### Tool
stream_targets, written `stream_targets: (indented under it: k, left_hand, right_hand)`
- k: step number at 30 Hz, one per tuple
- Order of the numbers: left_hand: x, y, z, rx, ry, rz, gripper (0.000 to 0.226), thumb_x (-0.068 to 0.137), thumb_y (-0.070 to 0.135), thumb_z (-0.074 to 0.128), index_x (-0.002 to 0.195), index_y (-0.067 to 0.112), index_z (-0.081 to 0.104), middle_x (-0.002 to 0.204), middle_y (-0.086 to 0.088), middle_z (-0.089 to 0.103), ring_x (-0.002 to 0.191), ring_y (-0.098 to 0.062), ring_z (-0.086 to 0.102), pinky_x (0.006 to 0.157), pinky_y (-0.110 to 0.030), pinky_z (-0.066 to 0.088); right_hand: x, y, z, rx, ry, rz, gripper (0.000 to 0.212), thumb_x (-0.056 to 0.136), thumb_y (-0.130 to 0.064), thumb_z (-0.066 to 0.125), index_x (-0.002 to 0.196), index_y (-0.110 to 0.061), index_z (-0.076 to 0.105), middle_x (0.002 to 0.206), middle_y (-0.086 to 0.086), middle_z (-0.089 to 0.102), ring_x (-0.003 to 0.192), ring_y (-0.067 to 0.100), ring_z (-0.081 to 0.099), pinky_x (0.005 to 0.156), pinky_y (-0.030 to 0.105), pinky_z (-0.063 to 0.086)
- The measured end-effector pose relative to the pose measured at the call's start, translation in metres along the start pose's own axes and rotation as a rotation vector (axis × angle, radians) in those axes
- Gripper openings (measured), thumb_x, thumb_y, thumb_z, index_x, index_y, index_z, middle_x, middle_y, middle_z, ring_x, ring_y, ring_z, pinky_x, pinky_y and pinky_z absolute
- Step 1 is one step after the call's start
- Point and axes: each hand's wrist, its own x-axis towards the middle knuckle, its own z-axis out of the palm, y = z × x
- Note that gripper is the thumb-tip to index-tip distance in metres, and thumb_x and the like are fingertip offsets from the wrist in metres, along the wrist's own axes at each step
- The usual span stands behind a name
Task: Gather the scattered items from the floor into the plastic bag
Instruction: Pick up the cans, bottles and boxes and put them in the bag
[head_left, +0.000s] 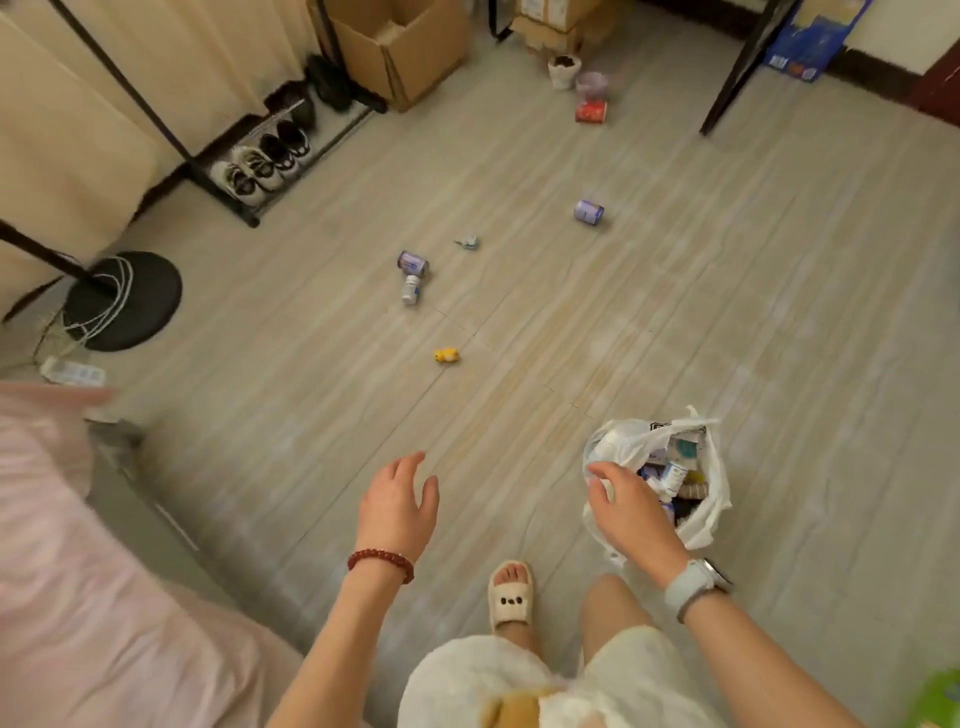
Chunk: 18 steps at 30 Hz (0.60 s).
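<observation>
A white plastic bag (709, 470) stands open on the floor at lower right, holding bottles and small boxes. My right hand (631, 501) pinches the bag's near rim. My left hand (397, 501) hovers open and empty above the bare floor, left of the bag. Scattered farther off lie a small yellow toy (447, 356), a white bottle (410, 289), a purple can (412, 262) touching the bottle, a small grey-blue scrap (466, 242) and a second purple can (588, 212). Far back lies a red can (591, 111).
A pink bed (67, 545) fills the lower left. A black round stand base (124, 301) with white cables and a shoe rack (265, 156) line the left. A cardboard box (400, 47), a white pot (563, 70) and a dark table leg (737, 73) stand at the back.
</observation>
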Motion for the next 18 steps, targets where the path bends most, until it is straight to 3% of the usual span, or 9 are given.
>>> stream_targets:
  k: [3, 8, 14, 18]
  left_hand:
    - [0.005, -0.023, -0.030, -0.079, 0.084, -0.113, 0.036, 0.092, 0.020, 0.046, 0.127, 0.010, 0.048, 0.126, -0.011, 0.054, 0.118, -0.025, 0.050, 0.096, -0.034, 0.039]
    - [0.050, -0.043, -0.043, -0.114, 0.116, -0.230, 0.036, 0.093, 0.020, 0.045, 0.127, 0.009, 0.047, 0.128, -0.011, 0.053, 0.118, -0.024, 0.049, 0.097, -0.036, 0.039]
    - [0.153, -0.041, -0.052, -0.004, -0.031, -0.258, 0.038, 0.093, 0.026, 0.043, 0.129, 0.014, 0.044, 0.132, -0.008, 0.050, 0.122, -0.024, 0.046, 0.102, -0.043, 0.038]
    - [0.247, -0.023, -0.075, 0.029, -0.177, -0.312, 0.039, 0.093, 0.026, 0.042, 0.130, 0.013, 0.044, 0.133, -0.008, 0.049, 0.123, -0.025, 0.045, 0.103, -0.041, 0.037]
  right_hand:
    - [0.012, -0.035, -0.002, 0.027, -0.059, -0.054, 0.033, 0.095, -0.014, 0.040, 0.125, -0.005, 0.051, 0.130, 0.012, 0.054, 0.123, 0.024, 0.046, 0.102, 0.028, 0.032]
    - [0.069, -0.061, -0.003, -0.039, -0.084, -0.054, 0.032, 0.094, -0.011, 0.042, 0.123, -0.002, 0.052, 0.128, 0.017, 0.055, 0.122, 0.029, 0.047, 0.102, 0.032, 0.032]
    - [0.174, -0.092, -0.002, -0.130, -0.146, 0.014, 0.032, 0.092, -0.010, 0.042, 0.120, 0.001, 0.054, 0.123, 0.022, 0.057, 0.119, 0.034, 0.048, 0.102, 0.038, 0.036]
    - [0.256, -0.139, -0.010, -0.151, -0.236, 0.081, 0.030, 0.092, -0.010, 0.040, 0.113, 0.002, 0.057, 0.119, 0.023, 0.059, 0.114, 0.035, 0.052, 0.098, 0.040, 0.040]
